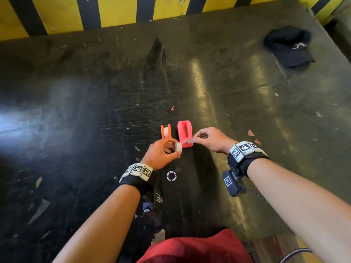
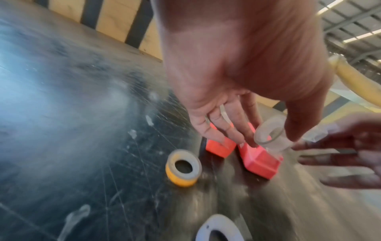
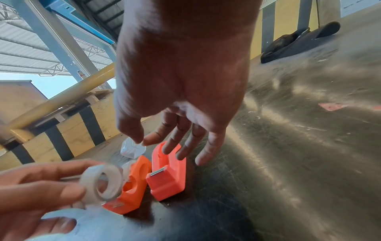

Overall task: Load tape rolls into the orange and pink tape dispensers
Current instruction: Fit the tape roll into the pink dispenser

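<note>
Scratched dark table (image 1: 95, 111), striped wall behind. Left hand (image 1: 161, 154) pinches a clear roll (image 1: 178, 147) just before the pink dispenser (image 1: 185, 132); right hand (image 1: 210, 138) pinches its pulled tape end (image 1: 190, 140). Orange dispenser (image 1: 166, 131) stands beside, already loaded.

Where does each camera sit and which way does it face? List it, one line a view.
Head: on the head, looking forward and down at both forearms and the table.
Left wrist: along the left hand toward the clear tape roll.
Right wrist: along the right hand toward the pink dispenser.
Shared: all show the orange dispenser.
</note>
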The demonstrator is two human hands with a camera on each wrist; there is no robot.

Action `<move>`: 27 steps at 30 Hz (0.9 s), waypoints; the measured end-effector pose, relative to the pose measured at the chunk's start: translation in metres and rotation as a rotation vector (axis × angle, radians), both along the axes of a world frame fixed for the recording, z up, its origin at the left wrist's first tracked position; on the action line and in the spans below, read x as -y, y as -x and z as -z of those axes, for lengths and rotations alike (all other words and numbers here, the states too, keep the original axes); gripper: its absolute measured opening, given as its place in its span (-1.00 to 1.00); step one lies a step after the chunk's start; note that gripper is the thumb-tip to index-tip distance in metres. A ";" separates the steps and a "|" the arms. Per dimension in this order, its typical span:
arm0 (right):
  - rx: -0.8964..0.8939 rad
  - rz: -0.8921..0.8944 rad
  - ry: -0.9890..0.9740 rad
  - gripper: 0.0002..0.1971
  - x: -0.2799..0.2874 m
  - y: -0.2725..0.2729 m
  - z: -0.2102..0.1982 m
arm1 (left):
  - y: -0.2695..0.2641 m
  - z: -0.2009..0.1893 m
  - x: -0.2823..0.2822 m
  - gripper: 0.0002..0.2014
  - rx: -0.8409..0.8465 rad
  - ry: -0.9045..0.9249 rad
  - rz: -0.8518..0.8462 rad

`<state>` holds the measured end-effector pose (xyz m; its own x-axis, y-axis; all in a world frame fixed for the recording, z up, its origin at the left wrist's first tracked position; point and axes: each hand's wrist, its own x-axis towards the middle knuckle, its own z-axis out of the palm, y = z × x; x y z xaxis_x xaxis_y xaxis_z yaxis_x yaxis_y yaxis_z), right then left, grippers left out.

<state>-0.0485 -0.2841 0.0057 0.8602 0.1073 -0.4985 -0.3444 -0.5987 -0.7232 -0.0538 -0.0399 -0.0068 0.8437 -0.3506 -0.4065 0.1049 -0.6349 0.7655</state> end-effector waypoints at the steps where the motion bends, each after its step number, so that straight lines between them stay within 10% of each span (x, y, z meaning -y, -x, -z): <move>1: -0.010 -0.010 -0.011 -0.79 -0.004 -0.002 -0.001 | -0.004 -0.004 -0.005 -0.56 -0.016 0.026 -0.014; 27: -0.056 -0.155 -0.093 -0.94 -0.047 -0.004 -0.019 | 0.000 -0.024 -0.028 -0.57 0.009 0.126 -0.028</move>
<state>-0.0449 -0.2367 0.0251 0.8012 0.2845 -0.5265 -0.2940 -0.5792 -0.7603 -0.0537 -0.0122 0.0174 0.8576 -0.3745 -0.3526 0.1140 -0.5301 0.8402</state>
